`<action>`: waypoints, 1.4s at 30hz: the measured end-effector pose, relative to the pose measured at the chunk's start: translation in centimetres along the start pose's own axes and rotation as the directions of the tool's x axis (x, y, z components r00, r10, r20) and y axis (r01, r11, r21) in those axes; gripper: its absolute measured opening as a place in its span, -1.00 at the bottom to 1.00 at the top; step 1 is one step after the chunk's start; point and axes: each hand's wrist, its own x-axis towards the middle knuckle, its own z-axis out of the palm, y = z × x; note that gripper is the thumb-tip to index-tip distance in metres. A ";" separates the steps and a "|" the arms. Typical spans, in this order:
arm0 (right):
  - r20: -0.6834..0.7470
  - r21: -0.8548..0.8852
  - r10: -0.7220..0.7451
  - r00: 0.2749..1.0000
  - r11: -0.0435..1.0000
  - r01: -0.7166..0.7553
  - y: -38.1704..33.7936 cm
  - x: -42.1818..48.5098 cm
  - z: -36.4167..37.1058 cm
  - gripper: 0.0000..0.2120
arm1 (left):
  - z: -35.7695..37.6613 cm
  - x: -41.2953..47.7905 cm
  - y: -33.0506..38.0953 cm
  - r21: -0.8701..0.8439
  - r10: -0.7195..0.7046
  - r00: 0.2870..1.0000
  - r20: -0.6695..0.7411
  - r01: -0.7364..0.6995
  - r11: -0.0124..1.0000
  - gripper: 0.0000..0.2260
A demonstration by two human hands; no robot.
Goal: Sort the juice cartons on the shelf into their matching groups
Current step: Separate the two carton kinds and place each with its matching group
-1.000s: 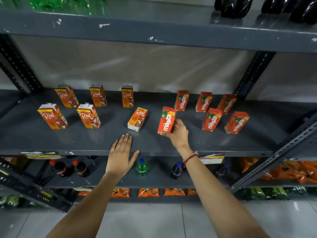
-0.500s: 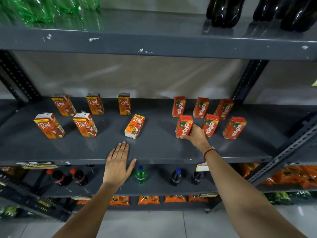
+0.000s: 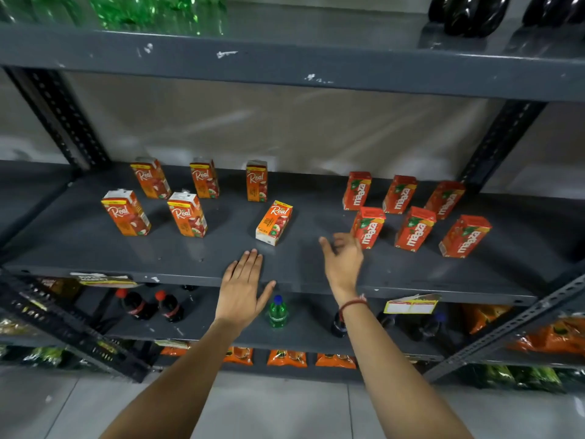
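the stray real carton (image 3: 274,222) stands alone mid-shelf, between the five real cartons (image 3: 177,193) on the left and the six maaza cartons (image 3: 414,213) on the right. it is upright but turned askew, its long axis leaning a little to the right, one corner toward the front. from the left hand (image 3: 242,288) it lies just ahead and slightly right, near but not touching; that hand rests flat on the front lip of the shelf (image 3: 95,248), fingers spread, holding nothing. the right hand (image 3: 343,259) hangs over the shelf just beside the nearest maaza carton (image 3: 368,226), fingers loosely apart and blurred, gripping nothing; the stray is to its left, somewhat farther off. i'd say the left hand is the nearer one, and the gap in the front real row, right of its second carton, looks like the spot. the shelf is dark grey metal, scuffed. bottles (image 3: 148,307) and orange packets (image 3: 286,358) sit on lower shelves over a pale tiled floor.
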 end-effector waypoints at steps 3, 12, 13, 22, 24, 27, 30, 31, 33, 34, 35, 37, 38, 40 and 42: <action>0.218 -0.011 0.035 0.975 0.999 -0.034 -2.6 0.3 3.3 -0.63 | -0.1 0.1 -0.4 0.003 0.036 0.999 0.002 -0.036 0.999 -0.39; 0.416 -0.189 0.349 0.840 0.937 -0.295 -6.5 1.6 9.7 -0.32 | -1.4 0.6 -4.2 -0.008 0.030 1.000 -0.007 -0.030 1.000 -0.35; 0.401 -0.231 0.370 0.838 0.926 -0.298 -6.6 1.6 10.0 -0.29 | -1.4 0.7 -4.2 -0.008 0.031 0.999 -0.010 -0.031 0.999 -0.38; 0.481 -0.311 0.423 0.768 0.901 -0.301 -6.4 2.2 10.3 -0.30 | -0.5 0.8 -4.3 -0.004 0.030 0.998 -0.061 -0.031 1.000 -0.48; 0.544 -0.232 0.360 0.758 0.933 -0.277 -6.2 2.1 9.9 -0.39 | -0.2 0.9 -4.3 -0.002 0.033 0.997 -0.069 -0.033 0.999 -0.48; 0.576 -0.161 0.256 0.776 0.967 -0.200 -5.9 1.7 8.9 -0.34 | 0.0 0.9 -4.3 -0.008 0.033 0.997 -0.069 -0.033 0.999 -0.45; 0.550 -0.096 0.160 0.820 0.987 -0.129 -5.1 0.8 8.4 -0.33 | -0.1 0.8 -4.4 -0.021 0.025 0.997 -0.068 -0.026 0.999 -0.39; 0.545 -0.073 0.139 0.827 0.990 -0.118 -4.8 0.5 8.3 -0.33 | -0.1 0.8 -4.3 -0.025 0.023 0.997 -0.070 -0.025 0.999 -0.38; 0.555 -0.033 0.103 0.826 0.994 -0.102 -4.5 -0.1 8.1 -0.34 | -0.2 0.8 -4.2 -0.032 0.020 0.997 -0.077 -0.023 0.999 -0.37; 0.561 -0.015 0.082 0.824 0.996 -0.089 -4.4 -0.3 8.1 -0.35 | -0.3 0.7 -4.2 -0.036 0.018 0.997 -0.079 -0.021 0.999 -0.37; 0.565 0.001 0.061 0.823 0.997 -0.074 -4.5 -0.5 8.0 -0.35 | -0.3 0.7 -4.1 -0.039 0.015 0.997 -0.077 -0.018 0.999 -0.37; 0.567 0.027 0.030 0.823 0.998 -0.054 -4.8 -0.6 7.9 -0.38 | -0.5 0.6 -4.1 -0.040 0.008 0.998 -0.067 -0.011 0.999 -0.36; 0.569 0.036 0.019 0.822 0.998 -0.048 -5.0 -0.7 7.9 -0.39 | -0.5 0.6 -4.0 -0.038 0.006 0.998 -0.063 -0.008 0.999 -0.36; 0.578 0.051 0.001 0.816 0.998 -0.037 -5.2 -0.7 7.9 -0.40 | -0.6 0.6 -4.0 -0.032 0.002 0.998 -0.057 -0.003 0.999 -0.35; 0.580 0.059 -0.010 0.814 0.998 -0.030 -5.3 -0.6 7.9 -0.41 | -0.6 0.6 -4.0 -0.024 -0.002 0.998 -0.059 0.000 1.000 -0.34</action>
